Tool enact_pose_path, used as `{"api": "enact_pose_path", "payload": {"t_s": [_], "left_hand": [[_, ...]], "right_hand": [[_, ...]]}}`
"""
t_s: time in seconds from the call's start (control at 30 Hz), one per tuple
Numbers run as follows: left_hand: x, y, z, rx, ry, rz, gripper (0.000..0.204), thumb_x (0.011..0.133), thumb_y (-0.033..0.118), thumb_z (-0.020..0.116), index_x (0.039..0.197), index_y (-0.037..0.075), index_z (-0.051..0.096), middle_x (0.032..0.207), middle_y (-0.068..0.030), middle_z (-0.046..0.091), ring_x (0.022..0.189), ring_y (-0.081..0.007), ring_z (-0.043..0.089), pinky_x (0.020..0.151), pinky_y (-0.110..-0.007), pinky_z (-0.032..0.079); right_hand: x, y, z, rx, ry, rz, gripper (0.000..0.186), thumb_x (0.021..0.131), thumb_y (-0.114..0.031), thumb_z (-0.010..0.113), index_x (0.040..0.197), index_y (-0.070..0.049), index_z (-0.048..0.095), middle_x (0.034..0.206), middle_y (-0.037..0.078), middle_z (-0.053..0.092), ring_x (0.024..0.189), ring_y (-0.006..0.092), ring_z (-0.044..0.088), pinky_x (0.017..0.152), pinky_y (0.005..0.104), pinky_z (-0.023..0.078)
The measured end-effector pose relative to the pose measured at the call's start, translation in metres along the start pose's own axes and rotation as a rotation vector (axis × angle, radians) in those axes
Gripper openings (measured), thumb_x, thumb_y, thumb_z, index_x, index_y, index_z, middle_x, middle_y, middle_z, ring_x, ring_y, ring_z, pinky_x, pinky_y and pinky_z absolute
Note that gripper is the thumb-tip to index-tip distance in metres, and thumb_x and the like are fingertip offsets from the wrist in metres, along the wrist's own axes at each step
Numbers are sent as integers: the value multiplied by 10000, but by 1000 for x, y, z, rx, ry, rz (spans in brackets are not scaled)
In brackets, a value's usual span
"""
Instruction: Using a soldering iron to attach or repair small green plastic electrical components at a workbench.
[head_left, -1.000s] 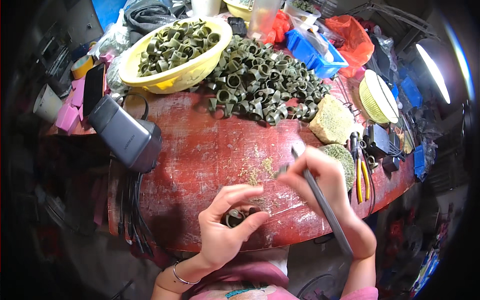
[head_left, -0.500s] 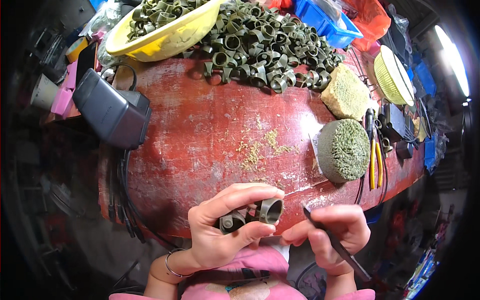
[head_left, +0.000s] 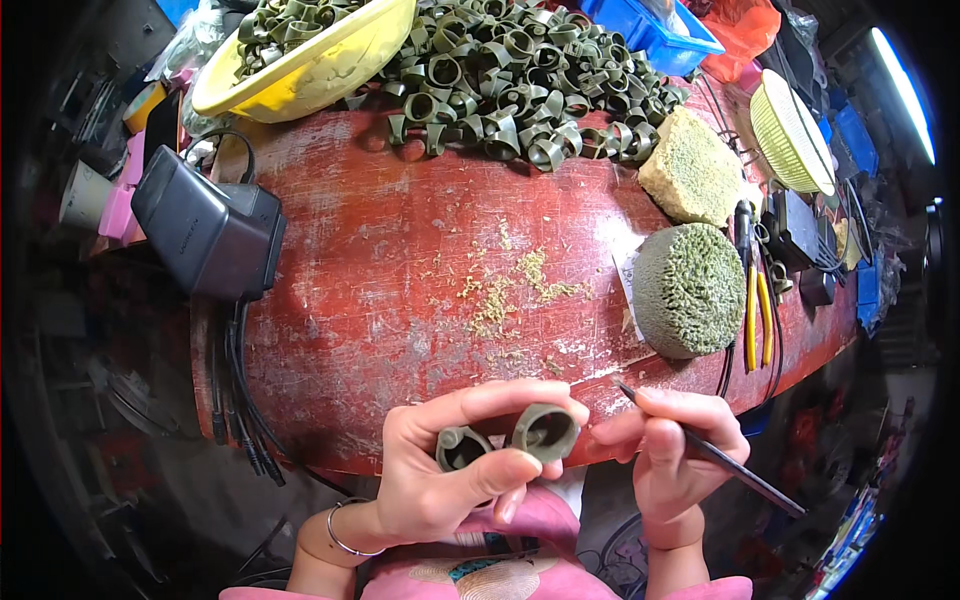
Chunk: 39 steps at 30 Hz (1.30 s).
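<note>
- My left hand (head_left: 430, 462) pinches a smooth dark-olive wide-banded ring (head_left: 545, 432), opening facing me, interior shadowed.
- Second dark-olive ring (head_left: 462, 448), round knob on its rim, sits inside that hand's curl.
- My right hand (head_left: 680, 450) grips a slim dark pencil-shaped tool (head_left: 745, 475), tip apart from both rings.

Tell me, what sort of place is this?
Probably a small workshop: many green rings lie heaped on a scuffed red table, yellow-handled pliers lie near its right side, and the right hand holds a slim dark tool.
</note>
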<state>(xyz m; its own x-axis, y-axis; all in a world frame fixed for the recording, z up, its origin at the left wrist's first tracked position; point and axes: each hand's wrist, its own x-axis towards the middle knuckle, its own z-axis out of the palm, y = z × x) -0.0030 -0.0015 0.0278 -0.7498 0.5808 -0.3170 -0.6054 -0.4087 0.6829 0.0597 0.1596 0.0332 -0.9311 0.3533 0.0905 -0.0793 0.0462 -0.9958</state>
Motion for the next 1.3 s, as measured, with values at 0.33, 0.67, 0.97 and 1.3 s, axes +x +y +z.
{"api": "enact_pose_path", "payload": {"t_s": [0.33, 0.67, 0.97, 1.3], "left_hand": [[5, -3, 3, 47, -19, -4, 481, 773, 270, 662, 1061, -83, 506, 960, -174, 585, 668, -99, 570, 383, -149, 403], [6, -3, 6, -20, -57, -39, 491, 779, 245, 657, 1107, -68, 470, 991, -212, 570, 699, -142, 582, 398, -144, 412], [4, -7, 6, -74, -77, -63, 443, 772, 237, 668, 1079, -9, 465, 1009, -222, 530, 744, -174, 571, 393, -152, 412], [1, -13, 3, -55, -112, -31, 421, 767, 201, 674, 1079, -7, 481, 1002, -209, 545, 757, -172, 576, 536, -208, 464]], "right_hand": [[3, -7, -6, -228, -239, -219, 222, 736, 15, 635, 956, 13, 606, 733, 132, 648, 588, 224, 633, 522, 293, 511], [-10, 1, -8, -106, -104, -173, 182, 744, 20, 621, 919, 56, 589, 762, 167, 646, 605, 229, 641, 532, 298, 515], [-11, 2, -6, -131, -173, -291, 211, 773, -2, 599, 977, 52, 585, 772, 158, 650, 621, 227, 639, 558, 296, 514], [-10, -1, 3, -204, -127, -323, 315, 881, -333, 492, 886, -18, 485, 517, 93, 571, 439, 160, 570, 400, 233, 424]]}}
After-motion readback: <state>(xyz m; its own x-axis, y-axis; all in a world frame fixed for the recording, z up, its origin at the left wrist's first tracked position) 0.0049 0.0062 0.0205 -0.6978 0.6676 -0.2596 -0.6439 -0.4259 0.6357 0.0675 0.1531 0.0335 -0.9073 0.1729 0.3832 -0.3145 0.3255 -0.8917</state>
